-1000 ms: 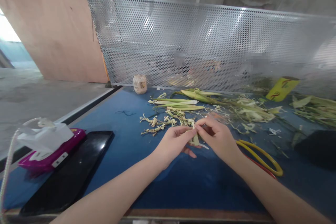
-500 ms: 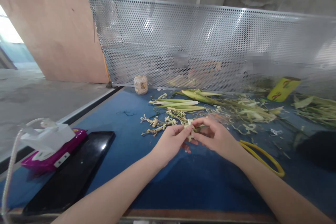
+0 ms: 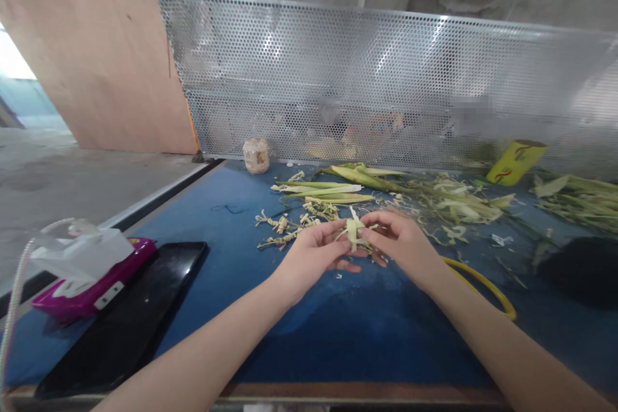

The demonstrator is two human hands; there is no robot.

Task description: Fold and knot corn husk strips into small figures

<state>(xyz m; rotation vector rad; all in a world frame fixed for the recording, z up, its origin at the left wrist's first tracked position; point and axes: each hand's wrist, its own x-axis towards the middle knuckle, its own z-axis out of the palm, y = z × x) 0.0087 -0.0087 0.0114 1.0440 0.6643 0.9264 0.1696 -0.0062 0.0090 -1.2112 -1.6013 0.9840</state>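
Right hand point(image 3: 403, 244): shifted right, off the left one, versus half a second ago; its fingers cover less of the work.
Husk strip point(image 3: 354, 232): centre of frame, between both hands, above the bench point(image 3: 290, 347); upper end sticks up, more exposed than in the previous frame.
Left hand point(image 3: 313, 252): thumb and forefinger narrow, holding the strip by its left side.
Right fingers point(image 3: 375, 236): curled, tips at the strip's right edge; can't tell if they pinch it.
Fold risk: could spring open if the left pinch slackens while the right is loose.
Tear risk: strip looks thin; opposed hard pull could split it along the grain.
Knotted husk pieces point(image 3: 279, 224): just beyond left hand; their stray ends might snag the knuckles.
Husk scraps point(image 3: 458, 198): right of centre; similar pale colour, so a dropped strip could get lost there.
Yellow loop point(image 3: 487, 283): lower right, beside right forearm; a sideways sweep might catch it.
Black phone-like slab point(image 3: 125, 315): lower left; a wide left elbow might nudge it.
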